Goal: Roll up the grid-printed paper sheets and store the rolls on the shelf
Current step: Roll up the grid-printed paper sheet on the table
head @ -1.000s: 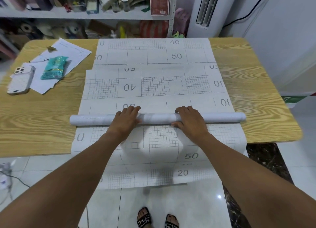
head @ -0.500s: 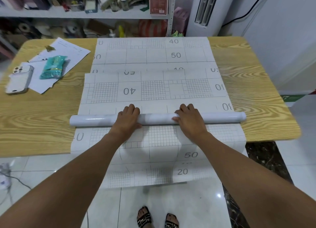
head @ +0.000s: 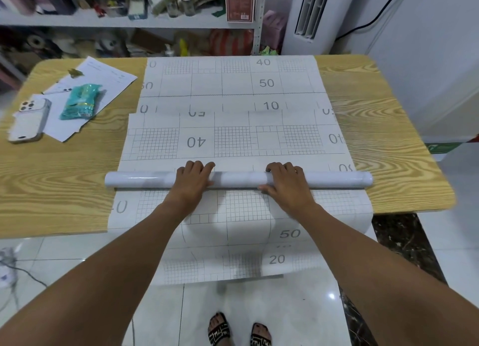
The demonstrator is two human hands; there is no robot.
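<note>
Left-hand fingers (head: 199, 165) lie close together, curved over the top of the roll (head: 238, 179), their tips coming down on its far side; the thumb sits against the near side. Right-hand fingers (head: 285, 167) are set the same way, side by side and bent over the tube, thumb low on the near edge. The left hand (head: 193, 179) and right hand (head: 286, 182) grip the roll apart from each other, either side of its middle, with a bare stretch of tube between them. The roll is white and glossy and lies crosswise on the grid-printed sheets (head: 233, 141), its two ends reaching past the sheets' side edges. The sheets are spread flat and overlapping down the centre of the wooden table (head: 57, 169), printed with squares and large numbers; their near portion hangs over the table's front edge toward the tiled floor. On the table's left side are loose papers (head: 103, 73), with a teal packet (head: 80, 100) lying on them and a white phone (head: 29, 120) face down just beside it. Behind the table stands a cluttered shelf (head: 116, 21). The person's sandalled feet (head: 220, 330) show below.
</note>
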